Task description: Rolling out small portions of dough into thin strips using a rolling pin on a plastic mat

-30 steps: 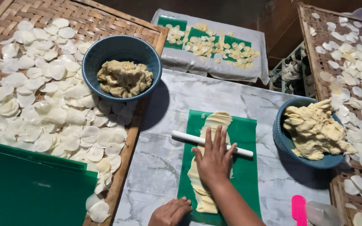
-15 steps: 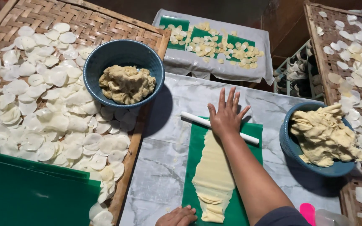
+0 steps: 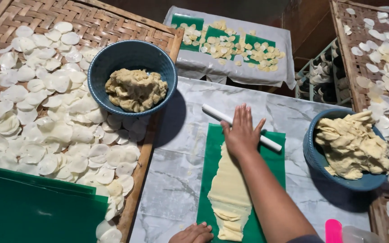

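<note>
My right hand point(image 3: 241, 132) lies flat with fingers spread on a white rolling pin point(image 3: 214, 112) at the far end of a green mat point(image 3: 273, 162). A long strip of pale yellow dough point(image 3: 228, 189) stretches down the mat from under that hand, flat at the far end and folded at the near end. My left hand point(image 3: 193, 234) rests at the mat's near edge beside the dough's folded end; only its knuckles show.
A blue bowl point(image 3: 100, 67) of dough sits on the woven tray point(image 3: 113, 27) of white discs point(image 3: 46, 117). Another blue bowl point(image 3: 320, 157) of dough stands right on the marble table point(image 3: 176, 180). Green sheets point(image 3: 32, 211) lie bottom left; a pink object point(image 3: 333, 230) bottom right.
My right hand has pushed the rolling pin away from me, from mid-mat to the mat's far end. The dough strip is longer and flatter. The left hand has stayed at the near edge.
</note>
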